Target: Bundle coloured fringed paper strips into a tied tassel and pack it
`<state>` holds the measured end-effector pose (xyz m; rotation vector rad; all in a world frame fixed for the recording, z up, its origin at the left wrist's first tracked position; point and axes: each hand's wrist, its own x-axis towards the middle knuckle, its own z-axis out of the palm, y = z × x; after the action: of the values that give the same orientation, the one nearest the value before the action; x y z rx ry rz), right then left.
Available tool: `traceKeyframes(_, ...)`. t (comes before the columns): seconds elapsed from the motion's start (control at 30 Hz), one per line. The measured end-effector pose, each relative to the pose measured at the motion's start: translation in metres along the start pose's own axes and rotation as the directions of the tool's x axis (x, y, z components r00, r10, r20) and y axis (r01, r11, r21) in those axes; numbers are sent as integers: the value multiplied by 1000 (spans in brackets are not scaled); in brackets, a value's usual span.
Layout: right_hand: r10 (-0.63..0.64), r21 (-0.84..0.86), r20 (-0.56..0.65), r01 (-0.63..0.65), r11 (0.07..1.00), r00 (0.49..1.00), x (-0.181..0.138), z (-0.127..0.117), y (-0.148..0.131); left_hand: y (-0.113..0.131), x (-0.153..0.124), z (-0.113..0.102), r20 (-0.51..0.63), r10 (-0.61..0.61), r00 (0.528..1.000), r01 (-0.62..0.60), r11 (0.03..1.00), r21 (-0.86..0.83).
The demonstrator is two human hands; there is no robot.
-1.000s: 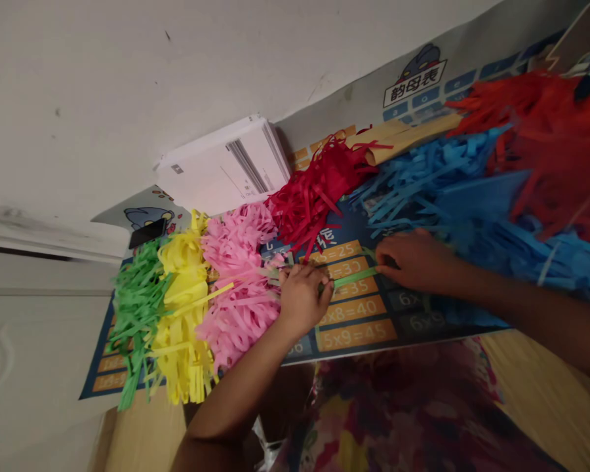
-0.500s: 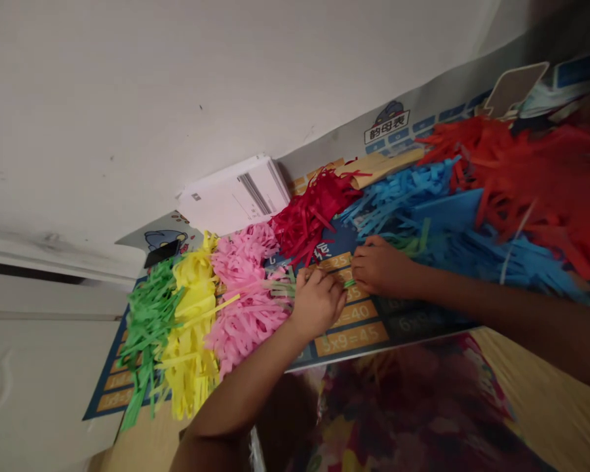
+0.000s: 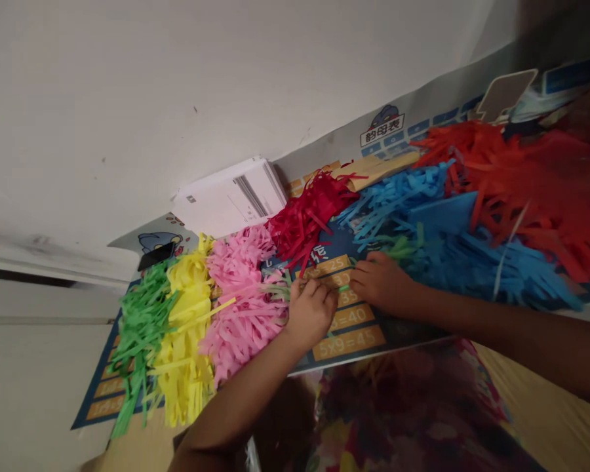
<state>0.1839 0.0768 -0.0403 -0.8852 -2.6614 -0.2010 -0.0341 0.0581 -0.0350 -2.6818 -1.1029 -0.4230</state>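
My left hand (image 3: 311,309) and my right hand (image 3: 381,282) meet over a blue mat printed with sums (image 3: 349,328). Both pinch a thin green paper strip (image 3: 343,288) that runs between them; its left end pokes out past my left hand toward the pink pile. Heaps of cut paper strips lie on the mat: green (image 3: 140,328), yellow (image 3: 187,341), pink (image 3: 243,295), dark red (image 3: 307,213), blue (image 3: 452,229) and bright red (image 3: 531,183). My left hand is beside the pink pile, my right hand at the edge of the blue one.
A white box (image 3: 231,196) leans against the wall behind the piles. A small black object (image 3: 155,255) lies by the green heap. A flowered cloth (image 3: 398,413) covers my lap below the mat's front edge. A card stand (image 3: 504,95) sits far right.
My right hand has slid left along the green strip toward my left hand, so less strip shows between them. The view has shifted slightly.
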Motion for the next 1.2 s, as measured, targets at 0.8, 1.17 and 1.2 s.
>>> traceKeyframes(0.8,45,167,200,-80,983,979,3,-7,13,-9,-12,-2,57,-52,997,58,992,-108)
traceKeyframes(1.17,-26,2,75,26,1000,997,19,-1,-1,2,8,8,-15,22,1000,-22,1000,-4)
traceKeyframes(1.2,4,-23,68,-2,1000,998,20,-6,-4,2,10,5,-49,26,998,-26,1000,8)
